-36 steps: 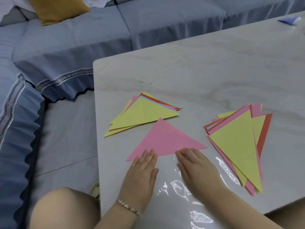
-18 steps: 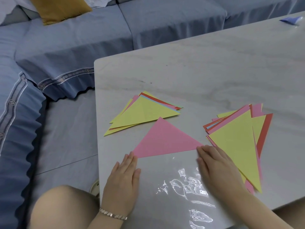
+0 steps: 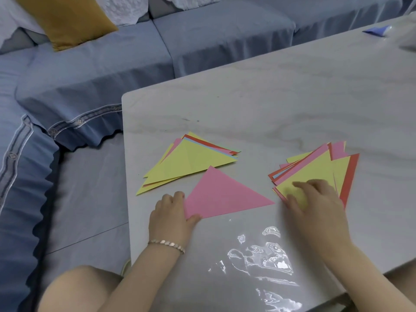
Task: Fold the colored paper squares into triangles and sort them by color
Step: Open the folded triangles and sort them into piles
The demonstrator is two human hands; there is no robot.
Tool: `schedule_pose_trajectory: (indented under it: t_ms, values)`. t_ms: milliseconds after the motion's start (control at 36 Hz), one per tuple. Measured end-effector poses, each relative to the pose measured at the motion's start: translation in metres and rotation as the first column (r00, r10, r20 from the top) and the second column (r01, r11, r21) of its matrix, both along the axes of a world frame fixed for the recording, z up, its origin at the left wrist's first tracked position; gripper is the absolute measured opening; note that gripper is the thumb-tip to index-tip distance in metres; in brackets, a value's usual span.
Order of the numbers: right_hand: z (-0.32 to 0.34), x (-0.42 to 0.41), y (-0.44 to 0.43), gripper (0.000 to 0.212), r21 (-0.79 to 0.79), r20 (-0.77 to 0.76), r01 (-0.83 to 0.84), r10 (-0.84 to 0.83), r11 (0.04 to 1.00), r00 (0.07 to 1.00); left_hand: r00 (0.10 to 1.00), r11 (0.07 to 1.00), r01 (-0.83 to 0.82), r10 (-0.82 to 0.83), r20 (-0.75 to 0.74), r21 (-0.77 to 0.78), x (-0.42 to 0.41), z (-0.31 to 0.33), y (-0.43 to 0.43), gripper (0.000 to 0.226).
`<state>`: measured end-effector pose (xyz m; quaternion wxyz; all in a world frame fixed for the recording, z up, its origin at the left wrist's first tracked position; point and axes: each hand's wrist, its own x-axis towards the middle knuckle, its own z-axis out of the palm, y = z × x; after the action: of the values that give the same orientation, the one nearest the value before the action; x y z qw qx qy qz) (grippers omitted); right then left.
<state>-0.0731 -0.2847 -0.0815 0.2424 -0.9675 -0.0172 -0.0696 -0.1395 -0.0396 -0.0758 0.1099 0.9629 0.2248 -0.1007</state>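
Note:
A pink paper triangle (image 3: pixel 221 194) lies flat on the grey table (image 3: pixel 281 104), near the front. My left hand (image 3: pixel 173 216) pinches its left corner, thumb under the near edge and fingers curled over the tip. A mixed pile of folded triangles (image 3: pixel 191 161), yellow on top, lies just behind it to the left. A second mixed pile (image 3: pixel 319 167), also yellow on top, lies at the right. My right hand (image 3: pixel 315 199) is blurred and rests on the near end of that right pile, fingers curled on the top yellow sheet.
A blue sofa (image 3: pixel 202 41) with a mustard cushion (image 3: pixel 65 19) runs behind and left of the table. A small blue paper piece (image 3: pixel 376 30) lies at the far right. Clear crinkled plastic film (image 3: pixel 265 262) lies near the front edge. My knee (image 3: pixel 76 289) is at the lower left.
My right hand left the pink triangle's right tip and moved onto the right pile. My left hand slid along to the triangle's left corner and closed on it.

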Motion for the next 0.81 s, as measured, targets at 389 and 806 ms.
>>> schedule_pose_trajectory:
  t_ms: [389, 806]
  values:
    - [0.009, 0.024, -0.014, 0.058, -0.275, -0.359, 0.147, -0.243, 0.95, 0.901, 0.989, 0.988, -0.117, 0.107, -0.099, -0.102, 0.015, 0.004, 0.002, 0.045]
    - [0.013, 0.03, -0.017, 0.067, -0.26, -0.404, 0.197, -0.291, 0.945, 0.867, 0.874, 0.967, -0.181, 0.242, 0.421, -0.18, 0.059, 0.036, 0.035, 0.023]
